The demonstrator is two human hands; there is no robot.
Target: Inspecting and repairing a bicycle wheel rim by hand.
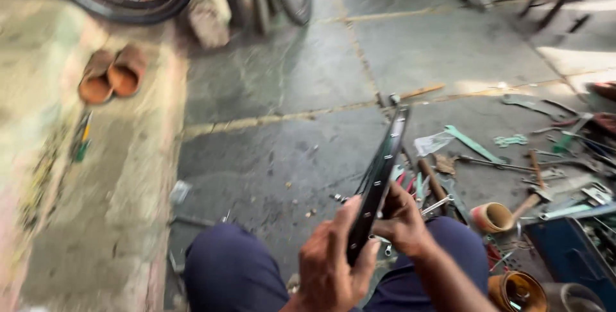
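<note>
Floor (276,81): grey stone slabs, cracked, dusty.
Rim (380,171): black metal, narrow, curved, edge-on, upright above the knees.
Left hand (330,267): clamped on the rim's lower part.
Right hand (401,219): closed on the rim's far side.
Sandals (112,73): brown, rounded.
Cup (491,217): small, orange, lying sideways among scattered tools.

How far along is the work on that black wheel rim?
Done: little that shows; the black rim is bare, no tyre on it. In hand: the left hand grips its near edge, the right hand works beside it. Left: cannot tell; tools lie scattered on the floor.
</note>
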